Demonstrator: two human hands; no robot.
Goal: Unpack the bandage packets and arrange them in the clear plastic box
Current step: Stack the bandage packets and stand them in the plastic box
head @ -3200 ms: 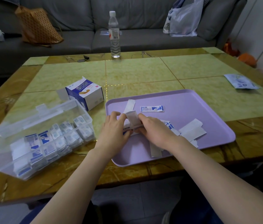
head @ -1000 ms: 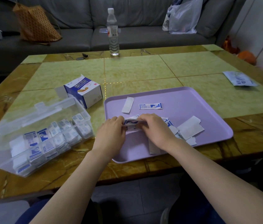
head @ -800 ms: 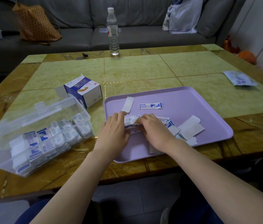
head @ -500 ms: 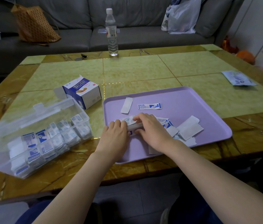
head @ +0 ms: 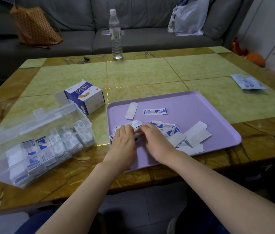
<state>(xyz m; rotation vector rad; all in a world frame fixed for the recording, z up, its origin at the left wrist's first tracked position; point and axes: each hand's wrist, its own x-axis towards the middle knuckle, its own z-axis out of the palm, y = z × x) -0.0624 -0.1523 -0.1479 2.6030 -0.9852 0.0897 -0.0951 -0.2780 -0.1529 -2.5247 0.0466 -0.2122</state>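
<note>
Our left hand (head: 124,144) and right hand (head: 157,141) curl their fingers round a bunch of bandage packets (head: 137,126) on the near left of the purple tray (head: 192,107); the clear plastic box (head: 52,119) lies left, part-filled.

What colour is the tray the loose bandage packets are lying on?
Light purple, a plain lilac tray; the head view shows it clearly.

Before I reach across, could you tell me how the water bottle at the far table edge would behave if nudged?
The water bottle is tall and narrow on a small base, so it would probably tip rather than slide. Its round body would likely roll once down. Fill level, hence weight, is unclear.
</note>
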